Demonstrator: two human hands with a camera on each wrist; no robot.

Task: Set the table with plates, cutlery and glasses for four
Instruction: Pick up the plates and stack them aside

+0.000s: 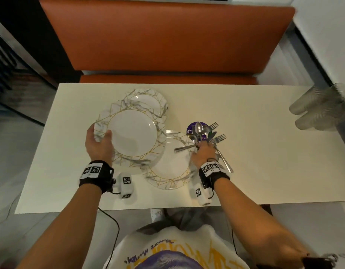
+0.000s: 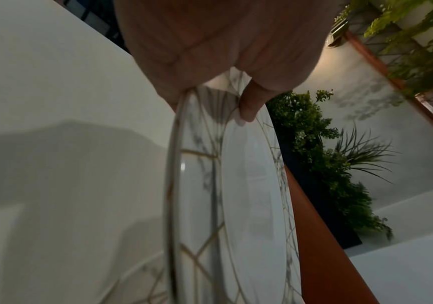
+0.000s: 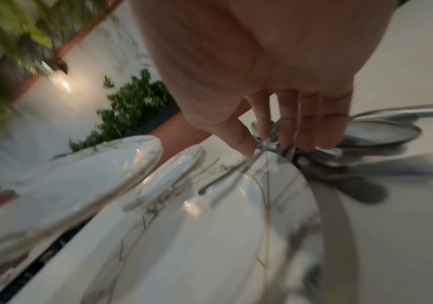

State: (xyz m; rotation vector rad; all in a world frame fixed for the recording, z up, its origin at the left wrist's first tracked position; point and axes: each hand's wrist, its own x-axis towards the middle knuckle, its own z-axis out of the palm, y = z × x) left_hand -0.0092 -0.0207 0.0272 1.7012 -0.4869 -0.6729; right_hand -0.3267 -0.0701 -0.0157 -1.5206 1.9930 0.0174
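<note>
Three marble-and-gold plates overlap on the white table (image 1: 255, 162). My left hand (image 1: 99, 137) grips the left rim of the top plate (image 1: 132, 133), thumb on its upper face; the left wrist view shows that thumb (image 2: 249, 107) on the tilted plate (image 2: 249, 185). A second plate (image 1: 146, 100) lies beyond it and a third plate (image 1: 168, 167) lies nearer. To their right my right hand (image 1: 203, 149) pinches a bundle of cutlery (image 1: 204, 133) by the handles, over a purple disc (image 1: 192, 128). The right wrist view shows my fingertips (image 3: 288, 142) on the cutlery (image 3: 381, 131) beside a plate (image 3: 210, 226).
Several clear glasses (image 1: 321, 109) are grouped at the table's far right edge, blurred. An orange bench (image 1: 163, 35) runs behind the table. Green plants (image 2: 327, 164) stand behind the bench. The table's near edge is close to my body.
</note>
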